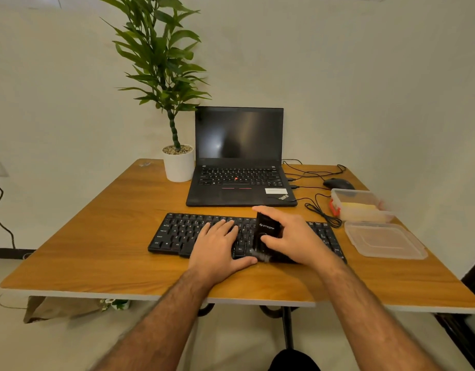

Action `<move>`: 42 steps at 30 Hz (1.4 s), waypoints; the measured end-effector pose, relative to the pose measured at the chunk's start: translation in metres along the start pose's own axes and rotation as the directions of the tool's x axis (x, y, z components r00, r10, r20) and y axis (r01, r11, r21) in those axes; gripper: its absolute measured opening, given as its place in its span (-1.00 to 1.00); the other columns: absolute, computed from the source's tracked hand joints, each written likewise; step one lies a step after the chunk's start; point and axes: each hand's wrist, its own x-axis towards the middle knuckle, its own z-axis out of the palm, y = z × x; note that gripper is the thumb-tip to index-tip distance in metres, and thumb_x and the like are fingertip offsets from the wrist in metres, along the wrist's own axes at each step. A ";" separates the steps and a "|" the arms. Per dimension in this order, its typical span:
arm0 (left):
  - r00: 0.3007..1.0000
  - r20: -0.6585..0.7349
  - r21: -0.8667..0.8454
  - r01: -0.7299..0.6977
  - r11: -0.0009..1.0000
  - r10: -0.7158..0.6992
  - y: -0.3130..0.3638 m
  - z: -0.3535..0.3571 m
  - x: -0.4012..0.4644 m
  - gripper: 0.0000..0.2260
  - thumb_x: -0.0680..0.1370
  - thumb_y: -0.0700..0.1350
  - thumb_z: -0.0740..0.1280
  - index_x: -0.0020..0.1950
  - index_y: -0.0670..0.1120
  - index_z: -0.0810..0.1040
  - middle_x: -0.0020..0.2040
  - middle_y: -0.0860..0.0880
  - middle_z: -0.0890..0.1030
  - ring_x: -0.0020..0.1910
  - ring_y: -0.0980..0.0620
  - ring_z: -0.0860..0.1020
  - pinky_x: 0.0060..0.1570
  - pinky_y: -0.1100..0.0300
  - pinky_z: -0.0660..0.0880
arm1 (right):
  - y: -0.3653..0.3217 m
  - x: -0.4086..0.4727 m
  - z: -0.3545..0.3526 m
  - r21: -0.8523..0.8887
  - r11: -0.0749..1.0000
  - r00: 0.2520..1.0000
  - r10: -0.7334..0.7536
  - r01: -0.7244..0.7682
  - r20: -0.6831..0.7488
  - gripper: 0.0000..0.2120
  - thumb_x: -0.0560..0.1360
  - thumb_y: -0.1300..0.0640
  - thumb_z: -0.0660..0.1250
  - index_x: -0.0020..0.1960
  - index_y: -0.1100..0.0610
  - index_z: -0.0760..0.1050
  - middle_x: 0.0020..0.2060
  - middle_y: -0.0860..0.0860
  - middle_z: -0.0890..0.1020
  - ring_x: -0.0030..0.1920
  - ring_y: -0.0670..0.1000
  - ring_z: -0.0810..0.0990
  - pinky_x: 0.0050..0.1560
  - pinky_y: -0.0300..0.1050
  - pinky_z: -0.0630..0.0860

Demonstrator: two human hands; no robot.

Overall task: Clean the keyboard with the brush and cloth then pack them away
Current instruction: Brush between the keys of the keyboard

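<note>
left hand: flat, fingers straight, pressing on keyboard
right hand: clamped on black brush, bristles down on keys beside left thumb
cloth: yellow, in open box, right of right hand

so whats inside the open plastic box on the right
The clear box holds something yellow, probably the cloth, though it is blurred. Its near wall hides whatever lies lower inside. The lid lies beside it.

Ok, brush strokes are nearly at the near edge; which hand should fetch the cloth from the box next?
Probably the left hand: it rests flat on the keyboard, holding nothing. But the box sits right, nearer the right hand, which grips the brush.
</note>
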 end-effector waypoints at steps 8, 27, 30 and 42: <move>0.997 0.024 0.027 -0.079 0.996 0.079 0.014 -0.004 0.014 -0.02 0.39 0.60 0.02 0.59 -0.04 0.22 0.59 -0.02 0.24 0.59 0.01 0.11 0.58 -0.06 -0.08 | -0.001 0.006 0.010 -0.001 1.000 0.998 -0.005 0.005 -0.062 -0.28 0.47 0.14 0.46 0.49 -0.24 0.22 0.37 -0.13 0.45 0.25 -0.21 0.40 0.24 -0.23 0.46; 0.998 0.012 -0.001 -0.054 0.999 0.054 0.013 0.004 0.012 -0.04 0.38 0.60 0.03 0.59 0.00 0.24 0.58 0.03 0.26 0.58 0.04 0.13 0.58 -0.03 -0.06 | 0.000 0.017 0.000 0.052 0.998 0.998 0.019 -0.022 0.064 -0.33 0.46 0.17 0.47 0.45 -0.24 0.32 0.38 -0.18 0.45 0.27 -0.18 0.46 0.21 -0.20 0.52; 0.998 0.028 0.028 -0.049 0.998 0.048 0.013 0.002 0.013 -0.04 0.39 0.60 0.02 0.59 -0.02 0.23 0.60 0.03 0.22 0.59 0.05 0.10 0.58 -0.03 -0.07 | 0.005 0.022 0.001 -0.073 0.996 0.997 0.052 -0.056 -0.062 -0.32 0.50 0.12 0.43 0.48 -0.29 0.23 0.37 -0.13 0.46 0.31 -0.11 0.45 0.19 -0.21 0.51; 0.999 0.027 0.006 -0.046 0.999 0.045 0.014 -0.001 0.012 -0.05 0.39 0.59 0.04 0.59 0.00 0.23 0.59 0.04 0.24 0.58 0.06 0.12 0.58 -0.03 -0.07 | 0.004 0.015 -0.006 0.030 0.999 0.997 0.041 -0.043 0.064 -0.32 0.47 0.13 0.46 0.45 -0.29 0.28 0.35 -0.18 0.46 0.25 -0.19 0.47 0.07 -0.32 0.52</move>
